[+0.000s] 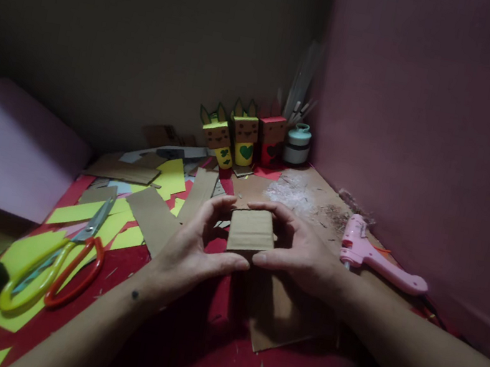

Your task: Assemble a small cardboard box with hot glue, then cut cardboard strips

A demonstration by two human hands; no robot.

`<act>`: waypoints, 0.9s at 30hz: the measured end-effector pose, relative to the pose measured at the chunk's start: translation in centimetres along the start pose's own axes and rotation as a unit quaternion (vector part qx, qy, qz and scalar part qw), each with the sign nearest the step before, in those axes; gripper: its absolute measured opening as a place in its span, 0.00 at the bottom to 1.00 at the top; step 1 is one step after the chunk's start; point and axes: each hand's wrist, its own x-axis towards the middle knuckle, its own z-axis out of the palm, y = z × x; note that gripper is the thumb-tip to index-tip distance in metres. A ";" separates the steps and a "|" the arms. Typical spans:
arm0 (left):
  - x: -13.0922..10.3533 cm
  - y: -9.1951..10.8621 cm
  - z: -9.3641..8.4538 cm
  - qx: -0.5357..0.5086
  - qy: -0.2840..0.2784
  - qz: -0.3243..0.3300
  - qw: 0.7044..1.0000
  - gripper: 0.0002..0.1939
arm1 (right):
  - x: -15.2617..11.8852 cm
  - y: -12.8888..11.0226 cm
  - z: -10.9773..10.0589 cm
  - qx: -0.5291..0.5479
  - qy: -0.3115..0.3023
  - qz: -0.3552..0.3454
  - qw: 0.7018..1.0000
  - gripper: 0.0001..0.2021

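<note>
A small box of brown cardboard (252,229) is held between both hands over the middle of the table. My left hand (200,245) grips its left side, with the thumb along the near edge and the fingers at the far left corner. On the other side my right hand (297,246) closes round it, thumb at the near right corner and fingertips on the far edge. The two thumb tips nearly meet. Below lies a flat piece of cardboard (278,316), partly in shadow.
Scissors (86,238) with yellow and red handles lie on yellow paper scraps (126,238) at left. A pink glue gun (378,261) rests at right by the wall. Behind stand cardboard figures (245,133) with ears, a turquoise-topped jar (298,145) and clear shreds (293,192).
</note>
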 end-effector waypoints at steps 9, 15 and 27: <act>-0.1 0.2 0.5 0.044 0.024 0.001 0.999 0.25 | 0.2 0.1 0.1 0.082 0.000 0.022 0.996 0.33; 0.0 0.5 0.4 0.057 0.008 -0.005 0.998 0.35 | 0.1 0.3 0.2 0.082 0.013 0.006 0.997 0.25; -0.3 1.2 0.6 0.085 0.011 0.014 0.996 0.28 | 0.1 -0.4 0.3 0.114 0.042 0.025 0.992 0.27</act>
